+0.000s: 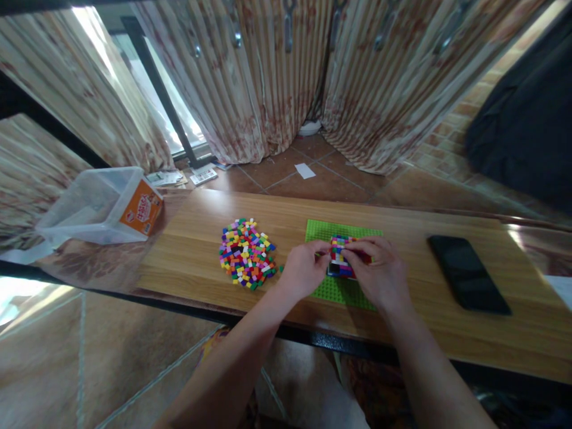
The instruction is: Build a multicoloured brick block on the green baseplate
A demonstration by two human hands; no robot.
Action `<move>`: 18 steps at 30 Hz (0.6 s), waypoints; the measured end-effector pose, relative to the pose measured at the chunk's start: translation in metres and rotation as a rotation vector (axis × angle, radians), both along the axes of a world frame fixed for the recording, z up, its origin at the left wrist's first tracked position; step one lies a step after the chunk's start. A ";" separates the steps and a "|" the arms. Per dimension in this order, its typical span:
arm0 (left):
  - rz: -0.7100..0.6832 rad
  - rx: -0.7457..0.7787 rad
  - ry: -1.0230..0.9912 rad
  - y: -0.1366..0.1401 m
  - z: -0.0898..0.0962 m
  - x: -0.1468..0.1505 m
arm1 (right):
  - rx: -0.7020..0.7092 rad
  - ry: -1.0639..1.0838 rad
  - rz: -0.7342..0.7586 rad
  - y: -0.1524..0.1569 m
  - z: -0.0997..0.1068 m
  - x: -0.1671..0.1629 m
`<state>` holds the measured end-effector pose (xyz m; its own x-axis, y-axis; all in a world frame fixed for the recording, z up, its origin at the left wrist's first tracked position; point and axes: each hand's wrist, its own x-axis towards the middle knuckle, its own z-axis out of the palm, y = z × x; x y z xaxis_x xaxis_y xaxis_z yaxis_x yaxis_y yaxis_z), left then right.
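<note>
One left hand [308, 266] and one right hand [379, 268] meet at a small build [340, 243] of coloured bricks. The build rests on a green plate [322, 229], which lies on the wood-grain surface [187, 256]. Its upper face shows mixed colours with some white; a dark part shows at its near left corner. The right hand partly hides it.

Left grip: fingers curled, tips at the build's left edge; whether a brick is pinched there cannot be told. Right grip: thumb and forefinger drawn near each other over the build's right part; whether anything is held between them cannot be told either.

Left of the hands, a pile [247, 253] of loose bricks in many colours is spread on the surface. One green brick [281, 269] lies just beside the pile's right edge, near the left wrist. A black phone [469, 274] lies flat and slanted to the right of the plate, apart from it.

A clear tub [107, 173] bearing an orange label [142, 208] stands beyond the left end of the wood. Patterned curtains [268, 89] hang behind; a white paper [305, 171] lies on the tiled floor [277, 179].
</note>
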<state>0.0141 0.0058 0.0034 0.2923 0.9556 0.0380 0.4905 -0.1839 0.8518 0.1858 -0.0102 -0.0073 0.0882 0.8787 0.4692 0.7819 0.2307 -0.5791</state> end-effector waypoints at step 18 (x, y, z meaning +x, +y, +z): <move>-0.079 0.307 0.142 -0.006 -0.001 -0.002 | -0.053 0.140 -0.061 0.001 0.003 -0.002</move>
<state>0.0124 -0.0001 0.0021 0.3876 0.8802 0.2738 0.5744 -0.4629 0.6751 0.1839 -0.0094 -0.0040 0.2032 0.8931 0.4013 0.7044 0.1514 -0.6934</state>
